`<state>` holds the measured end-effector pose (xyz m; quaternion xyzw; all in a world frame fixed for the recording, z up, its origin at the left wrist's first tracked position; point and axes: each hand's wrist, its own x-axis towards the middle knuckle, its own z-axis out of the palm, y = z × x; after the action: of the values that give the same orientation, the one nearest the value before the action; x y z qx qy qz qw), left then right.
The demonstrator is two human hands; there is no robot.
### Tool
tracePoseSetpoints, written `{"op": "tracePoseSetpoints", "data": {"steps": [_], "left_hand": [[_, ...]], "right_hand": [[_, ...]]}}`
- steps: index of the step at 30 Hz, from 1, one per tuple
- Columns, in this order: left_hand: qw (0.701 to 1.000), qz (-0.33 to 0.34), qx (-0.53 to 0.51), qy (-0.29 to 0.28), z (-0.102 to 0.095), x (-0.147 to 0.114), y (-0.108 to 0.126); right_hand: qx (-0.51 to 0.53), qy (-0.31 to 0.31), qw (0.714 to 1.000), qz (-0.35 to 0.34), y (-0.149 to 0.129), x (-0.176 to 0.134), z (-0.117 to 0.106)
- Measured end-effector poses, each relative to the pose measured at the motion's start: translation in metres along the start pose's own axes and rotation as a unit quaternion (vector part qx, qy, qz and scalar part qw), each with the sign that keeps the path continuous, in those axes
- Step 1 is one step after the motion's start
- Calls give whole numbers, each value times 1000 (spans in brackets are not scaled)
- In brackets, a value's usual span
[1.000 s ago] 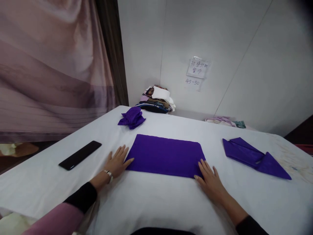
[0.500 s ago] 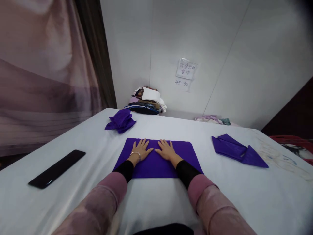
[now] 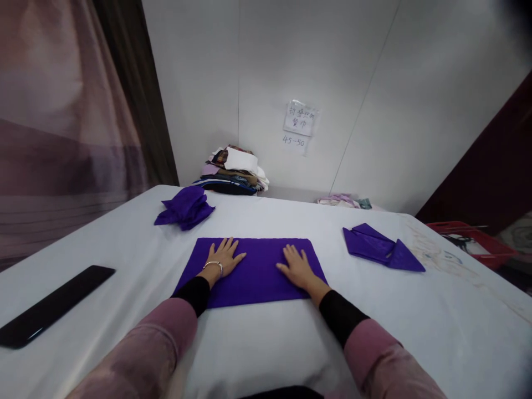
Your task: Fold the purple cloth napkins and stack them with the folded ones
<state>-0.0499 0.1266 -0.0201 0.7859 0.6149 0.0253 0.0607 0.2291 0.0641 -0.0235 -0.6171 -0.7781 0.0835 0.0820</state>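
A purple cloth napkin [image 3: 257, 271], laid out as a flat rectangle, lies on the white-covered table [image 3: 266, 343] in front of me. My left hand [image 3: 222, 257] rests flat on its left part, fingers spread, a bracelet at the wrist. On the right part lies my right hand [image 3: 297, 266], palm down with its fingers apart. Neither hand grips anything. To the right is a purple napkin folded into a pointed shape [image 3: 374, 246]. A crumpled heap of purple cloth [image 3: 185, 208] sits at the back left.
A long black glossy tray [image 3: 54, 305] lies at the left. Folded clothes [image 3: 235, 169] are stacked against the wall, with more cloth [image 3: 341, 200] behind the far edge. A handwritten sign [image 3: 300, 119] hangs above. Beyond the right edge stands a red basket [image 3: 494, 252].
My right hand has slid to the right over the napkin, so the hands are farther apart. The view has turned slightly right, shifting everything leftward.
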Motion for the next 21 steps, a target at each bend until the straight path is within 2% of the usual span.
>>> {"op": "tracePoseSetpoints", "data": {"steps": [2, 3, 7, 9, 11, 21], "left_hand": [[1000, 1, -2, -1, -1, -1, -4], [1000, 1, -3, 2, -2, -2, -7], [999, -26, 2, 22, -5, -6, -24], [998, -59, 13, 22, -6, -6, -32], [996, -84, 22, 15, -6, -5, -36], [996, -90, 20, 12, -7, -6, -34]], "right_hand": [[19, -7, 999, -45, -4, -7, 6], [23, 1, 999, -30, 1, -10, 4], [13, 89, 985, 147, 53, -6, -20], [10, 117, 973, 201, 77, 1, -31], [14, 129, 965, 227, 89, 9, -34], [51, 188, 940, 279, 88, 38, -13]]}}
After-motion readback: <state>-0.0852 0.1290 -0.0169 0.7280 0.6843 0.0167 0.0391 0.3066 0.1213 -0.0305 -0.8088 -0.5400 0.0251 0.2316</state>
